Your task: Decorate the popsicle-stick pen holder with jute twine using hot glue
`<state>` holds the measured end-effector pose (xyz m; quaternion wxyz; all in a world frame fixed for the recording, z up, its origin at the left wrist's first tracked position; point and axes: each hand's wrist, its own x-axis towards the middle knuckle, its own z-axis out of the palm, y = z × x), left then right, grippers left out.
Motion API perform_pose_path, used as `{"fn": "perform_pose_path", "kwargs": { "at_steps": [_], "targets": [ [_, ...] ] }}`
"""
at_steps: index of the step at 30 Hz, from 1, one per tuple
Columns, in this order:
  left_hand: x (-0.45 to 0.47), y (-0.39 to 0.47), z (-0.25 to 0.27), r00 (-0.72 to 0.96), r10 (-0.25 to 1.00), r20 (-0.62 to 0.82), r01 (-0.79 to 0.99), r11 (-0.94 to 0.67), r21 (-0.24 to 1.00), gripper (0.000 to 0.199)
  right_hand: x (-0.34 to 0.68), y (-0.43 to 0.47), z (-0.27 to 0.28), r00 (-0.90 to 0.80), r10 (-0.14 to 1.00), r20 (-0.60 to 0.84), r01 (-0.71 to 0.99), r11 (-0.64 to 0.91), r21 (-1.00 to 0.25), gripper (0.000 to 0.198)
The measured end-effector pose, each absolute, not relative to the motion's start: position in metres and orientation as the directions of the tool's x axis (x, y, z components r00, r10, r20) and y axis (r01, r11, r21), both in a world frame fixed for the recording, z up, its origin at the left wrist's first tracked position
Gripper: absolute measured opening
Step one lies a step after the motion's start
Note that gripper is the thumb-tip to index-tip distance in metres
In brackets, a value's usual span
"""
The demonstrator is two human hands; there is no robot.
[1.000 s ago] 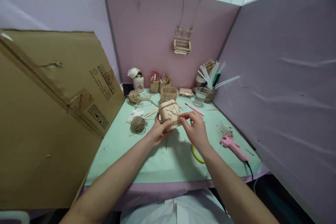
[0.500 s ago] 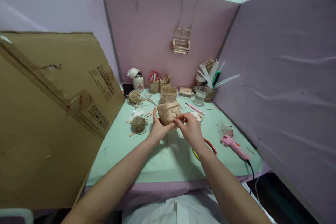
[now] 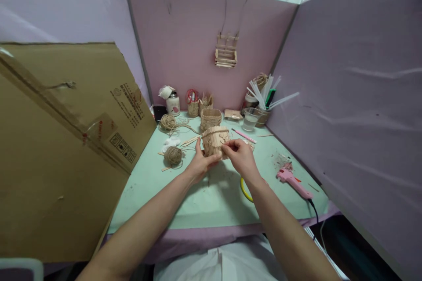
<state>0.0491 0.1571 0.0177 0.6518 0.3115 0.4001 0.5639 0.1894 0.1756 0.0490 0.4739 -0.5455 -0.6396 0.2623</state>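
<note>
A small pale wooden pot [image 3: 213, 139], with raised shapes on its wall and a rim band, is held tilted above the table. My left hand [image 3: 201, 162] grips it from the left and below, thumb along its lower front. At its right front, the fingers of my right hand [image 3: 239, 151] are pinched together against the wall; whatever lies between the fingertips is too small to make out. Behind the pot stands a woven-looking box [image 3: 211, 117]. A ball of twine [image 3: 173, 156] lies left of my left hand. Beneath my right forearm shows a yellow tool handle [image 3: 244, 189].
On the right lies a pink glue gun [image 3: 295, 183] with its cord over the edge. A clear cup [image 3: 251, 119] of liquid and a holder of glue sticks [image 3: 265, 116] stand at the back right. A cardboard box [image 3: 66, 153] walls the left side.
The pot has turned and shifted slightly right in my left hand. My right fingers stay at its wall, a little higher. My right forearm now covers the tool's red handle.
</note>
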Motion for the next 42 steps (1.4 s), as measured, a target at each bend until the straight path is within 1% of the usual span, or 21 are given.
{"fn": "perform_pose_path", "kwargs": {
  "at_steps": [5, 10, 12, 14, 20, 25, 30, 32, 35, 36, 37, 38, 40, 42],
  "targets": [
    [0.052, 0.156, 0.018, 0.029, 0.992, -0.125, -0.524, 0.122, 0.843, 0.137, 0.185, 0.171, 0.050, 0.059, 0.946, 0.319, 0.397, 0.271, -0.877, 0.014],
    [0.050, 0.157, 0.017, 0.015, 0.991, -0.131, -0.543, 0.118, 0.832, 0.133, 0.187, 0.171, 0.050, 0.054, 0.959, 0.278, 0.178, 0.265, -0.948, 0.024],
    [0.050, 0.157, 0.017, 0.014, 0.992, -0.127, -0.555, 0.113, 0.824, 0.133, 0.188, 0.171, 0.050, 0.066, 0.956, 0.286, 0.135, 0.275, -0.952, 0.026],
    [0.049, 0.157, 0.018, 0.009, 0.993, -0.117, -0.561, 0.102, 0.822, 0.133, 0.190, 0.171, 0.051, 0.067, 0.951, 0.300, 0.154, 0.288, -0.945, 0.026],
    [0.050, 0.154, 0.021, 0.013, 0.995, -0.100, -0.542, 0.091, 0.836, 0.133, 0.190, 0.172, 0.054, 0.075, 0.924, 0.375, 0.353, 0.327, -0.877, 0.020],
    [0.050, 0.154, 0.020, 0.000, 0.996, -0.087, -0.542, 0.073, 0.837, 0.131, 0.186, 0.172, 0.053, 0.067, 0.933, 0.354, 0.383, 0.304, -0.872, 0.022],
    [0.050, 0.153, 0.022, -0.011, 0.996, -0.088, -0.536, 0.068, 0.841, 0.132, 0.184, 0.169, 0.054, 0.065, 0.916, 0.395, 0.446, 0.328, -0.833, 0.021],
    [0.050, 0.152, 0.022, -0.024, 0.996, -0.087, -0.532, 0.061, 0.845, 0.131, 0.187, 0.169, 0.055, 0.086, 0.911, 0.405, 0.431, 0.332, -0.839, 0.021],
    [0.049, 0.154, 0.021, -0.050, 0.994, -0.092, -0.523, 0.053, 0.851, 0.130, 0.196, 0.174, 0.053, 0.164, 0.907, 0.389, 0.330, 0.321, -0.888, 0.027],
    [0.048, 0.155, 0.021, -0.061, 0.994, -0.091, -0.518, 0.047, 0.854, 0.130, 0.200, 0.177, 0.050, 0.183, 0.907, 0.381, 0.326, 0.309, -0.893, 0.029],
    [0.047, 0.156, 0.020, -0.076, 0.993, -0.085, -0.512, 0.035, 0.859, 0.130, 0.203, 0.180, 0.047, 0.169, 0.913, 0.371, 0.379, 0.288, -0.880, 0.030],
    [0.046, 0.157, 0.020, -0.096, 0.993, -0.074, -0.502, 0.016, 0.865, 0.130, 0.207, 0.182, 0.042, 0.124, 0.927, 0.355, 0.474, 0.259, -0.842, 0.030],
    [0.043, 0.158, 0.020, -0.145, 0.989, -0.040, -0.470, -0.033, 0.882, 0.130, 0.211, 0.186, 0.031, -0.009, 0.960, 0.282, 0.683, 0.211, -0.699, 0.025],
    [0.040, 0.159, 0.021, -0.178, 0.984, -0.034, -0.435, -0.047, 0.899, 0.130, 0.210, 0.186, 0.017, -0.095, 0.975, 0.203, 0.800, 0.196, -0.567, 0.020]
  ]
}}
